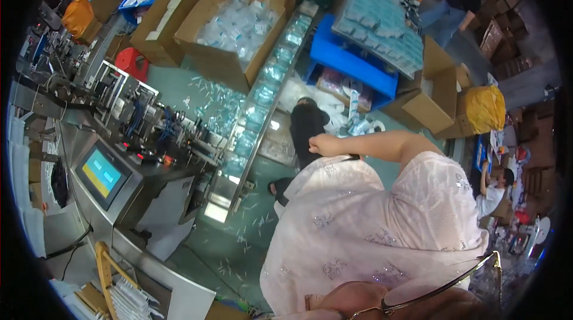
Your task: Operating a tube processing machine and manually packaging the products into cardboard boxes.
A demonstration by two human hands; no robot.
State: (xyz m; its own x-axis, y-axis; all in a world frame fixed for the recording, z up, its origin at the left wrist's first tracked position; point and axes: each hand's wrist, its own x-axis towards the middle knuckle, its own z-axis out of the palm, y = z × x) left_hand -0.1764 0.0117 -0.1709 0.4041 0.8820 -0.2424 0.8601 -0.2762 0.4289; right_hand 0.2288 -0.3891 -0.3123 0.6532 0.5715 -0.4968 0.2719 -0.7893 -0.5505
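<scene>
My right hand (pixel 324 145) rests against the dark trouser leg (pixel 308 123), at the hem of my pale pink shirt (pixel 352 224). Its fingers are curled closed, and whatever may be inside them is hidden. My left hand does not show. Ahead and to the left of my legs runs a narrow metal conveyor (pixel 216 211) carrying a row of clear, teal-tinted plastic packs (pixel 256 116). The right hand is apart from the conveyor and its packs.
At left stands a metal machine with a touch screen (pixel 102 175). Beyond it are a carton of small white-and-clear packs (pixel 239 24) and a red stool (pixel 132 64). Thin white pieces litter the green floor. A blue crate (pixel 349 60) sits under stacked teal trays (pixel 382 21); other people are at right.
</scene>
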